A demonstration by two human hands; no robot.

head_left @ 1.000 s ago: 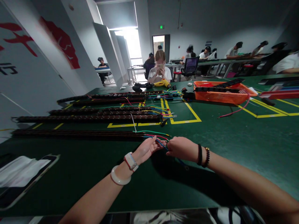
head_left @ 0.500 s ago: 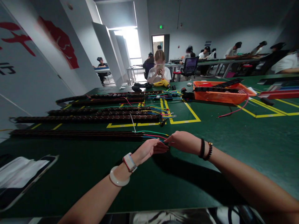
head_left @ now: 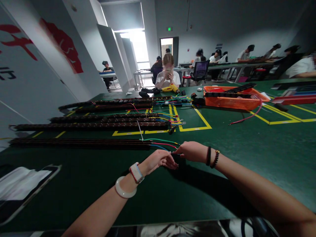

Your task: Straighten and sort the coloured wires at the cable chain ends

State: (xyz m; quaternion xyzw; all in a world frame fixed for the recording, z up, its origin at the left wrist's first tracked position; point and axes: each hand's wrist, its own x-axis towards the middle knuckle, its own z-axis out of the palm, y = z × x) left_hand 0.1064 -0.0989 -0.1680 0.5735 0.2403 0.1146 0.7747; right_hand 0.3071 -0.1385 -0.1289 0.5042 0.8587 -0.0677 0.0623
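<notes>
A bundle of dark sleeved cables (head_left: 81,143) lies across the table, with green (head_left: 165,140), red (head_left: 164,144) and blue wire (head_left: 159,146) ends fanning out at its right. The blue wire runs into the fingertips of my left hand (head_left: 160,159), where thumb and forefinger are pinched on it and the other fingers curl loosely below. Meeting them from the right, my right hand (head_left: 194,152) pinches a small dark piece at the blue wire's end; fingers hide most of it. The red and green wire tips lie just beyond my right fingertips. A white cable tie (head_left: 140,131) stands up from the bundle.
More cable bundles (head_left: 93,126) lie farther back on the green table (head_left: 103,184). An orange basket (head_left: 229,102) and a yellow heat gun (head_left: 171,88) stand beyond. Papers on a dark tray (head_left: 24,181) are at left. A person (head_left: 168,77) sits opposite.
My left hand has turned and lowered slightly, its fingers now curled rather than stretched together. My right hand has shifted a little left and down. The blue wire shows more clearly.
</notes>
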